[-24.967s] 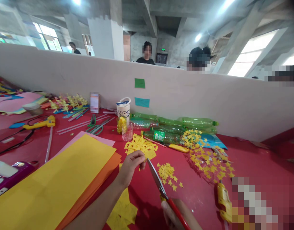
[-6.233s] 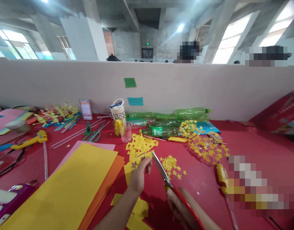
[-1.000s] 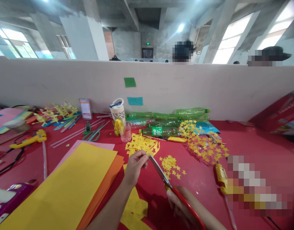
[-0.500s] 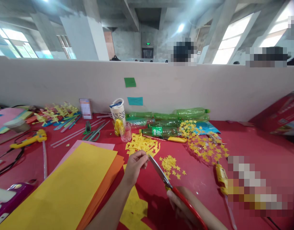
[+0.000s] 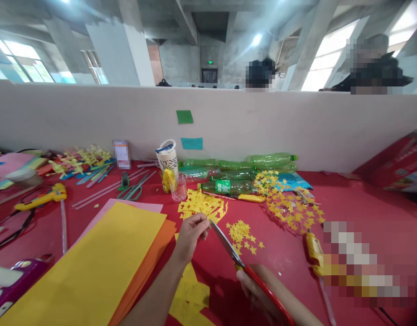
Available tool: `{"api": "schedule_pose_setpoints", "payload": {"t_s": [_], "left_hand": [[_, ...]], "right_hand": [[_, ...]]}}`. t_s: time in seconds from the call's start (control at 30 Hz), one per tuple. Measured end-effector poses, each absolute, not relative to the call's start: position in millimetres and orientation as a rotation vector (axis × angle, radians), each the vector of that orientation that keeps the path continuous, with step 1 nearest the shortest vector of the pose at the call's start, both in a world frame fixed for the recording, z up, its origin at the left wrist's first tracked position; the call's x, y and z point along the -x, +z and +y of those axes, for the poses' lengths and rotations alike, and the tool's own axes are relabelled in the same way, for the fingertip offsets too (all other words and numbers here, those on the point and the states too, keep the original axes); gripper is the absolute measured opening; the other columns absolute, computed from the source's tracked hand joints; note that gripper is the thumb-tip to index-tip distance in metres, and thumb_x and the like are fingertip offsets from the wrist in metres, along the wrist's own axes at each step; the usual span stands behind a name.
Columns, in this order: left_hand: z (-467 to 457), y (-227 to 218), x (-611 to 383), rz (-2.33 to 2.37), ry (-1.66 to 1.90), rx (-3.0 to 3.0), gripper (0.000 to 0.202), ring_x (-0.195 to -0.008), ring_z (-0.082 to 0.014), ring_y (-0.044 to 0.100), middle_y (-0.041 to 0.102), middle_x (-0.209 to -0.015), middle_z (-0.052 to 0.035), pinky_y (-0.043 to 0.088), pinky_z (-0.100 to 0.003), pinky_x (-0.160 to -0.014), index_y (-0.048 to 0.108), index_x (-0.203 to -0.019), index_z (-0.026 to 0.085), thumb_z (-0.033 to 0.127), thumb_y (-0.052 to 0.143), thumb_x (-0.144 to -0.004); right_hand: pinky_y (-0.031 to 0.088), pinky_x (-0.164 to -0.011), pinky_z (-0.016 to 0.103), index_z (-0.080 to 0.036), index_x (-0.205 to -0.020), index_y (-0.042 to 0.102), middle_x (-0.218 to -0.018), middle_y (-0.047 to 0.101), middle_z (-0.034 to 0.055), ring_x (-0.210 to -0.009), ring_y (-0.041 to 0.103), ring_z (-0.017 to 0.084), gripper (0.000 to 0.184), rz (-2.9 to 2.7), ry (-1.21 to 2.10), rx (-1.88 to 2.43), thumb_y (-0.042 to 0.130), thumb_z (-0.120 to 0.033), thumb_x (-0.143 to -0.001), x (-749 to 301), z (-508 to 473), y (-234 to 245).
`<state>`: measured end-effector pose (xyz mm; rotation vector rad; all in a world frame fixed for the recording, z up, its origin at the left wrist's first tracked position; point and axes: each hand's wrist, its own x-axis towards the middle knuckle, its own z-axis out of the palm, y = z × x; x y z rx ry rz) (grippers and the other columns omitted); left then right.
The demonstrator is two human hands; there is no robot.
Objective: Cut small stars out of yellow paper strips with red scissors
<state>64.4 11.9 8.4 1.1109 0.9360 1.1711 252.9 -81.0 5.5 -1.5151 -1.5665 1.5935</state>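
Red-handled metal scissors (image 5: 238, 259) slant above the red tabletop (image 5: 344, 199), gripped in the right hand (image 5: 251, 289); their tips meet the left hand (image 5: 192, 232), its fingertips pinched together (anything between them is too small to tell), near small yellow paper stars (image 5: 240, 232).

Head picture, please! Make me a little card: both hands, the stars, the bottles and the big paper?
Right hand: holding red-handled scissors
Left hand: fingertips pinched at the scissors' tips; contents too small to tell
Yellow paper stars: loose heap beyond the right hand
Green plastic bottles: lying near the white partition
Yellow sheet: overlapping orange sheets and pink sheet
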Motion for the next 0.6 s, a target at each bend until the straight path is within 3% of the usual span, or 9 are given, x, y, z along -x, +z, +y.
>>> {"api": "schedule_pose_setpoints", "payload": {"t_s": [0.2, 0.6], "left_hand": [[15.2, 4.1, -58.6, 0.907, 1.208, -1.144, 0.02, -0.048, -0.0077, 0.041, 0.046, -0.05, 0.0046, 0.033, -0.019, -0.048, 0.053, -0.06, 0.017, 0.025, 0.057, -0.078], [14.5, 6.1, -61.8, 0.93, 1.22, -1.15, 0.019, -0.046, -0.0082, 0.04, 0.045, -0.048, 0.0049, 0.032, -0.02, -0.046, 0.053, -0.058, 0.018, 0.026, 0.06, -0.074]], "right_hand": [[0.026, -0.035, 0.018, -0.019, -0.053, 0.044, -0.041, 0.04, -0.0061, -0.033, 0.034, 0.006, 0.057, -1.566, 1.583, 1.497, 0.046, -0.07, -0.077, -252.2, -80.5, 0.2], [0.023, -0.034, 0.017, -0.019, -0.058, 0.043, -0.043, 0.038, -0.0065, -0.035, 0.034, 0.005, 0.062, -1.555, 1.591, 1.462, 0.04, -0.079, -0.073, -251.2, -84.5, 3.2]]}}
